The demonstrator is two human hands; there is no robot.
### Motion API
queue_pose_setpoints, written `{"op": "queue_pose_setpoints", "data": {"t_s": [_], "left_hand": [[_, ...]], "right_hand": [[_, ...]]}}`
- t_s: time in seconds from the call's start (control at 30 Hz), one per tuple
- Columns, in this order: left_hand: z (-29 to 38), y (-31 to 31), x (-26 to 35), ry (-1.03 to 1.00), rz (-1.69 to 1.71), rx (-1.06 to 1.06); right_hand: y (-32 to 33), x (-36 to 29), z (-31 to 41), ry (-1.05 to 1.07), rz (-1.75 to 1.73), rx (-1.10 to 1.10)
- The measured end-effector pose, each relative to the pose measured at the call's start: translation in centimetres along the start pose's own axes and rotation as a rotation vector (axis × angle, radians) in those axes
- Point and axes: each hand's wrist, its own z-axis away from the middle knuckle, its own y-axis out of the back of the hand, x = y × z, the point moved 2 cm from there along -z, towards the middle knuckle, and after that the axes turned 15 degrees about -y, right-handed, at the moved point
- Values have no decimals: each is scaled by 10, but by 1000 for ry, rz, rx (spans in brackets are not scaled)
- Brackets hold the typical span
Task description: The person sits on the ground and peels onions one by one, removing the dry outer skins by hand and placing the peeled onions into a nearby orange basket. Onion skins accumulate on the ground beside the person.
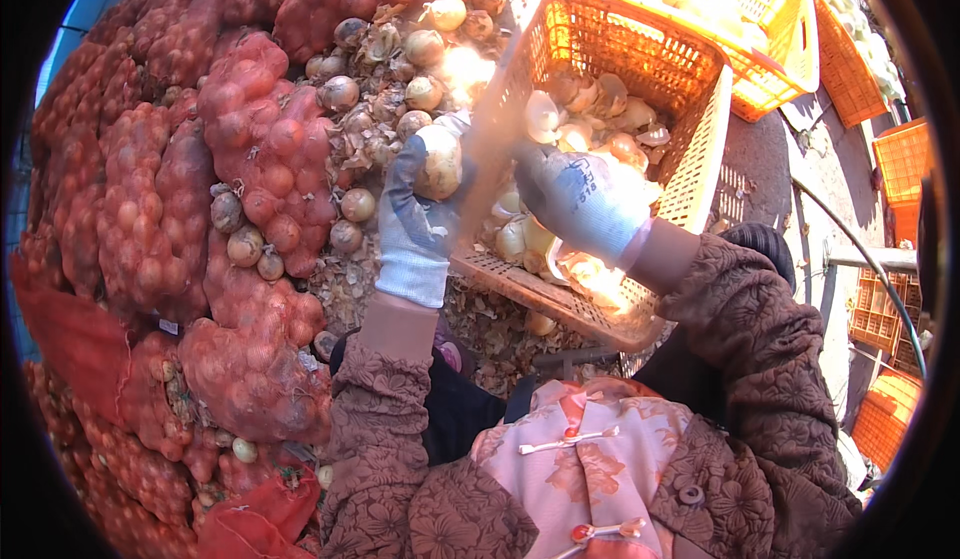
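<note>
My left hand (420, 206), in a white knit glove with a grey coated palm, grips a pale onion (439, 163) beside the left wall of an orange plastic crate (694, 176). My right hand (581, 191), in a matching glove bearing writing, is over the crate, its back towards me. Its fingertips are blurred and partly hidden, so I cannot tell whether they hold anything. Onions and loose onion layers (577, 97) lie inside the crate beneath and beyond the right hand. A hazy streak blurs the space between both hands.
Red mesh sacks of onions (262, 146) are piled along the left. Loose onions (424, 93) lie among dry onion skins (360, 281) on the ground. Another orange crate (780, 41) stands beyond, with more crates (855, 63) at right. A dark hose (862, 251) curves down the right side.
</note>
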Motion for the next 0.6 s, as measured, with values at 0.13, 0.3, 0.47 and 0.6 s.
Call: {"op": "queue_pose_setpoints", "data": {"t_s": [0.13,0.3,0.47,0.6], "left_hand": [[-6,19,6,46,4,-16],[2,6,2,-22,-182,86],[9,-4,10,-226,-663,-102],[14,-6,17,-91,-717,-199]], "right_hand": [[7,-10,4,-34,53,-47],[6,-1,4,45,107,-93],[19,2,-2,-122,81,-231],[25,14,-4,-172,-33,-366]]}}
